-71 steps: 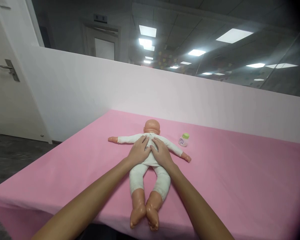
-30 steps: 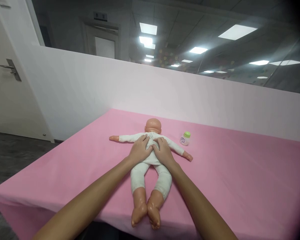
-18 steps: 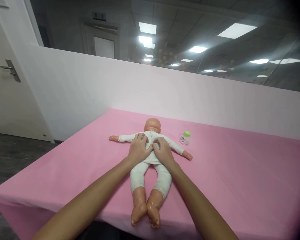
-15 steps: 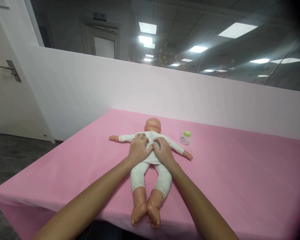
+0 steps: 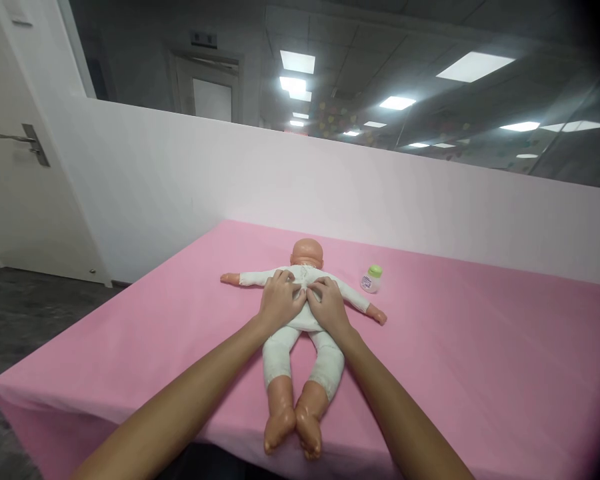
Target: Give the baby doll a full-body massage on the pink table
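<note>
A baby doll (image 5: 307, 320) with a white cloth body and bare plastic head, hands and feet lies stretched out, its arms spread and its face out of sight. Both my hands rest on the upper middle of its torso. My left hand (image 5: 281, 299) has its fingers curled inward, thumb and forefinger close together at the cloth. Mirroring it, my right hand (image 5: 327, 304) pinches at the midline, its fingertips nearly meeting those of the left. Just what cloth lies between the fingertips is partly hidden.
Pink cloth (image 5: 455, 360) covers the table under the doll. A small clear bottle (image 5: 371, 280) with a green cap stands right of the doll's shoulder. Behind runs a white low wall (image 5: 380, 193) below dark glass. At the left is a door (image 5: 25, 173).
My fingers and thumbs have drawn closer together on the doll's torso, narrowing the gaps between them. The whole view has shifted slightly. The doll and bottle stay in place.
</note>
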`<state>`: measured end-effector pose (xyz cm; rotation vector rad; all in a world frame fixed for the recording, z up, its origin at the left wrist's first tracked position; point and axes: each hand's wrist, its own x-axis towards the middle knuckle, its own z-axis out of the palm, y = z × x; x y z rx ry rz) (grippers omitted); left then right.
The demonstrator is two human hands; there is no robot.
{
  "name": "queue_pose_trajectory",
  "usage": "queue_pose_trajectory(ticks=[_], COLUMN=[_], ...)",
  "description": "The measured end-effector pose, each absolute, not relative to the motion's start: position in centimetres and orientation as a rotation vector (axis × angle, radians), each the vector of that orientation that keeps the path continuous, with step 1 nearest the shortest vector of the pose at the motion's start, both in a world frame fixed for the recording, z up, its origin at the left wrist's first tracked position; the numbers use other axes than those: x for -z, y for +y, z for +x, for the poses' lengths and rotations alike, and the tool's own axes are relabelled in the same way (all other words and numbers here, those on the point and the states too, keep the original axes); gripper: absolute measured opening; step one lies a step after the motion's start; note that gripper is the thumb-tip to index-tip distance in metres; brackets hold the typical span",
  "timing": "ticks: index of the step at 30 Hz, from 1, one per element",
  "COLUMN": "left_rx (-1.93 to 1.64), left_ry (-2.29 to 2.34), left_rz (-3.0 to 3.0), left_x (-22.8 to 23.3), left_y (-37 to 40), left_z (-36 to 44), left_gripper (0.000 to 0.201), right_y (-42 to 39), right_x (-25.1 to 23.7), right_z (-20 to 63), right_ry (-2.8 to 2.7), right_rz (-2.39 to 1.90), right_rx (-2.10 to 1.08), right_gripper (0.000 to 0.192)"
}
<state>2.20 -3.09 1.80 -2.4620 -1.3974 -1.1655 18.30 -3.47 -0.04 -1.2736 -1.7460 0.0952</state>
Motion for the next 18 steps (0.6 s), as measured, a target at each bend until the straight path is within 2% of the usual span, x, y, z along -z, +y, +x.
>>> queue_pose_trajectory(ticks=[4,7,9,14,18], left_rx=[1.218,1.254,1.25,1.11,1.076], left_ry=[-1.411,-1.412,-1.389,-1.408,-1.422], left_rz=[-2.451,-2.481,-2.515,-2.626,-2.676], left_x=[-1.8,-1.7,-1.6,-0.7,-0.7], left_y=[-3.0,-2.9,-2.8,-2.1,-2.0], left_z=[2.3,2.3,2.3,2.2,2.1], left_gripper=[0.021,0.01,0.015,0.044,0.048], right_y=[-3.5,-3.7,-3.8,-3.5,-3.2], right_x=[0.0,-0.1,-0.1,0.5,0.8], right_z=[18.2,18.2,18.2,18.4,18.5], right_ry=[-1.726,-1.732,-1.749,-1.794,-1.837], right_rz=[-1.296,-1.288,-1.287,-1.33,-1.348], right_rx=[-0.105,-0.087,-0.105,-0.179,-0.187], right_gripper=[0.016,0.01,0.009,0.045,0.049])
